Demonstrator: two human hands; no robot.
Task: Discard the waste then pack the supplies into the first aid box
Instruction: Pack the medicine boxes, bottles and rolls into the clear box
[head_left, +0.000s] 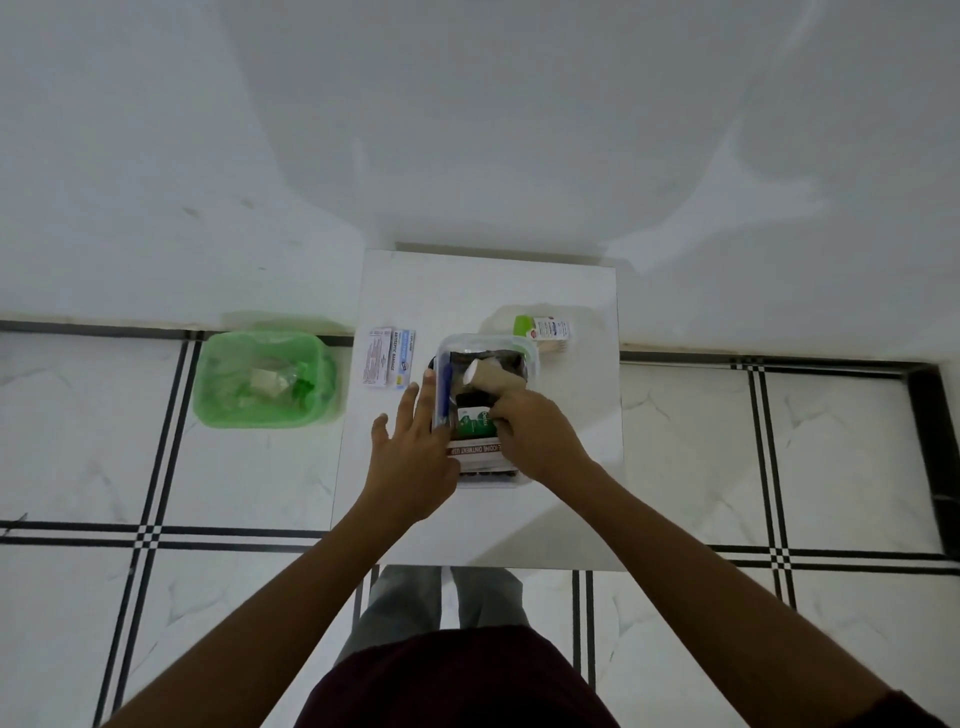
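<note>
- A clear plastic first aid box (524, 349) is seen at the middle of a small white table (483, 291), with both hands at its near end.
- The left hand (415, 452) is laid flat against the left side of the box, its fingers straight and spread apart, the fingertips reaching along the left wall.
- The right hand (535, 436) is curled over the near right part of the box; its fingers are bent and closed together on a green Dettol pack (475, 423) inside the box, though the exact pinch is hidden by the knuckles.
- Inside the box, a tan bandage roll (493, 375) is seen toward the far end, a blue pen-like item (444, 392) along the left wall, and an ointment carton (475, 449) with red and white print at the near end.
- Two flat bandage packets (389, 357) are left on the table just left of the box.
- A small green-capped bottle (543, 330) and a thin wooden item under it are found just beyond the far right corner of the box.
- A green bin (262, 379) lined with a bag is placed on the tiled floor well to the left of the box, with crumpled waste inside it.
</note>
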